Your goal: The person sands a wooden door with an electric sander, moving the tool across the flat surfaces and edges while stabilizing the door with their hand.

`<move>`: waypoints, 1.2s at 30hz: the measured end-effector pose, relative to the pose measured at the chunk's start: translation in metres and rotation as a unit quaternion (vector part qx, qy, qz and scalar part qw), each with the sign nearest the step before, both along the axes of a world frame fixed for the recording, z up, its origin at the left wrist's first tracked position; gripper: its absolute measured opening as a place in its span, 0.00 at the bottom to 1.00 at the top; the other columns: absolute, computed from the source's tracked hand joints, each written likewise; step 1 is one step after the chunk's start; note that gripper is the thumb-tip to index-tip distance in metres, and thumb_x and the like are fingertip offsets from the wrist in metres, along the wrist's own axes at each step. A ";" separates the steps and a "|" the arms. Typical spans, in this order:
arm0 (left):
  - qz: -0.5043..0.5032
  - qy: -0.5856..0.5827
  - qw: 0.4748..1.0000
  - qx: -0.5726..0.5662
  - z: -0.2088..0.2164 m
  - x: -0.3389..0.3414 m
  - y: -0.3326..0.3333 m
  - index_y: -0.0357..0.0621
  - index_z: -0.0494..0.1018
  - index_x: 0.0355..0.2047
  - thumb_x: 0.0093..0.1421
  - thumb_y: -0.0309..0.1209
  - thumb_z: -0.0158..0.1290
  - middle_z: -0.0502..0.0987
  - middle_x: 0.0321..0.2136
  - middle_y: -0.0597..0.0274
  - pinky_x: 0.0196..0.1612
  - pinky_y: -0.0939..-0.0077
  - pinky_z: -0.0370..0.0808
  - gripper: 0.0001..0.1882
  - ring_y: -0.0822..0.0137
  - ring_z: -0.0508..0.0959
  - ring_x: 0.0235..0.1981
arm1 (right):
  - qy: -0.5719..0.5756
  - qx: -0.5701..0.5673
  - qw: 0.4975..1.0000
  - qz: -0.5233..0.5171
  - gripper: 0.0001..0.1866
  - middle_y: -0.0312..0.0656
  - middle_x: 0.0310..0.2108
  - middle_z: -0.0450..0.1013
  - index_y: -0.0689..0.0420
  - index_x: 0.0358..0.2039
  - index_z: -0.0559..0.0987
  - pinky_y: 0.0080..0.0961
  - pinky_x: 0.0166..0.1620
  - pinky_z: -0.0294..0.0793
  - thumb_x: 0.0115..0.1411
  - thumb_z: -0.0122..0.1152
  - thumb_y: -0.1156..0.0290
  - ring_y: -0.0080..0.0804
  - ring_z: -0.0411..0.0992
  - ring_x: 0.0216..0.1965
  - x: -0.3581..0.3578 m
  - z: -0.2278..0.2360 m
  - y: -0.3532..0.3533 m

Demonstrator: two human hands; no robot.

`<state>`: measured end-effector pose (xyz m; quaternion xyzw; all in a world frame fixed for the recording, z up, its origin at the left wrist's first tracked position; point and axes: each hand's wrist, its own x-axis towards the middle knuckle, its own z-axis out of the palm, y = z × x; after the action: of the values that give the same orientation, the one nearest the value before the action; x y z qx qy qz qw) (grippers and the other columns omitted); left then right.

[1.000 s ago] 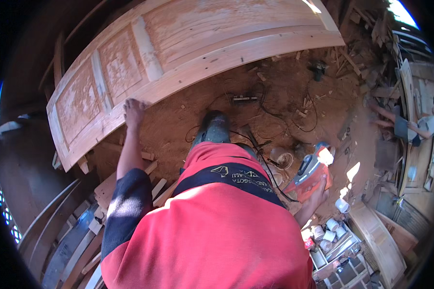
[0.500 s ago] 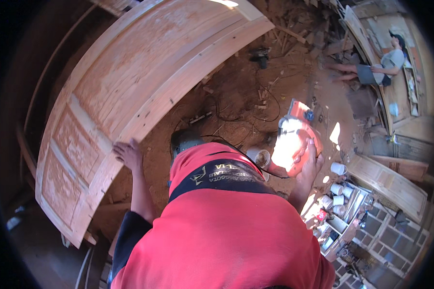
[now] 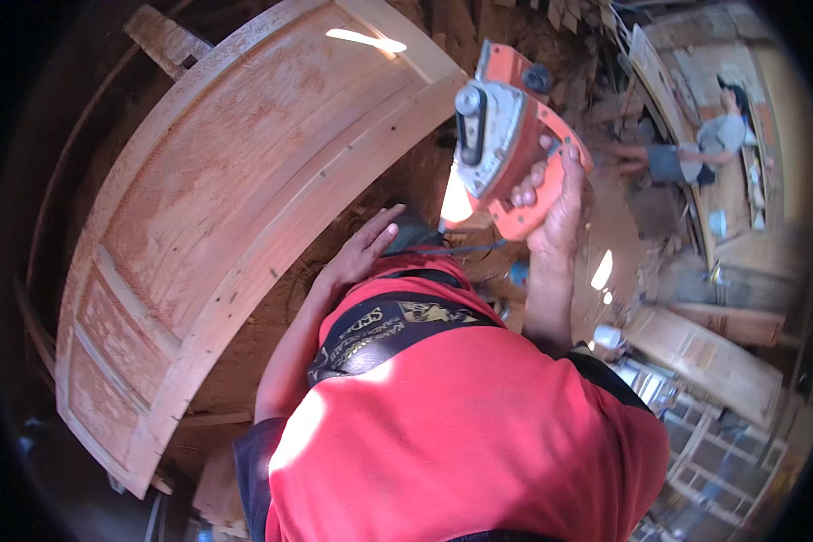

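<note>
My right hand (image 3: pixel 551 194) is wrapped round the rear handle of an orange electric planer (image 3: pixel 501 135), lifted in front of me. The planer's grey side, with a dark belt and round pulley, is turned up, and a cord trails from its back. My left hand (image 3: pixel 363 251) holds nothing; its fingers are stretched out beside my red shirt, apart from the wood. A large wooden panelled door (image 3: pixel 235 199) stands along my left side, its long pale edge facing me. Dark knots or holes dot that edge.
Wood offcuts (image 3: pixel 565 14) and shavings litter the brown floor. A person (image 3: pixel 718 135) sits at the right by leaning boards. Another wooden panel (image 3: pixel 705 357) lies at the lower right, near a white pail (image 3: pixel 608 337) and a pale lattice frame (image 3: pixel 709 452).
My left hand has come off the door's edge and moved right, toward my body. My right hand has raised the planer up and leftward, turning its belt side into view.
</note>
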<state>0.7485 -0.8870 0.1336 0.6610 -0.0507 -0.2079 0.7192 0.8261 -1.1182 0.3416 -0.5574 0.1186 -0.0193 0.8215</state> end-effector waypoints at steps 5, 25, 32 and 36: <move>-0.029 0.099 0.995 -0.003 -0.039 0.096 -0.043 0.42 0.71 0.61 0.72 0.59 0.32 0.73 0.58 0.47 0.65 0.62 0.64 0.36 0.55 0.70 0.62 | -0.057 -0.037 0.990 0.127 0.26 0.34 0.20 0.65 0.60 0.49 0.73 0.25 0.21 0.68 0.68 0.55 0.48 0.23 0.64 0.16 0.162 -0.015 0.000; 0.426 0.474 0.723 0.267 -0.034 -0.015 -0.271 0.32 0.77 0.30 0.72 0.58 0.32 0.80 0.26 0.42 0.41 0.54 0.73 0.39 0.45 0.80 0.31 | -0.146 -0.377 0.556 0.726 0.28 0.49 0.21 0.75 0.64 0.27 0.78 0.35 0.30 0.72 0.61 0.60 0.45 0.38 0.76 0.24 0.449 -0.166 -0.103; 0.445 0.434 0.728 0.290 0.002 0.033 -0.261 0.32 0.77 0.38 0.71 0.56 0.32 0.79 0.38 0.35 0.50 0.52 0.71 0.37 0.37 0.76 0.47 | -0.176 -0.353 0.499 0.772 0.29 0.52 0.22 0.72 0.64 0.31 0.81 0.36 0.31 0.71 0.57 0.62 0.44 0.39 0.74 0.24 0.479 -0.174 -0.125; 0.431 0.423 0.745 0.284 0.002 0.048 -0.256 0.31 0.77 0.39 0.72 0.55 0.32 0.79 0.39 0.35 0.49 0.52 0.71 0.36 0.37 0.77 0.47 | -0.125 -0.381 0.463 0.790 0.30 0.47 0.20 0.72 0.64 0.31 0.82 0.33 0.31 0.72 0.55 0.64 0.43 0.30 0.72 0.24 0.497 -0.178 -0.138</move>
<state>0.7967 -1.1429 0.1352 0.6303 0.6104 -0.1392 0.4589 1.3234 -1.2561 0.1632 -0.6627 -0.4954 0.5254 0.1982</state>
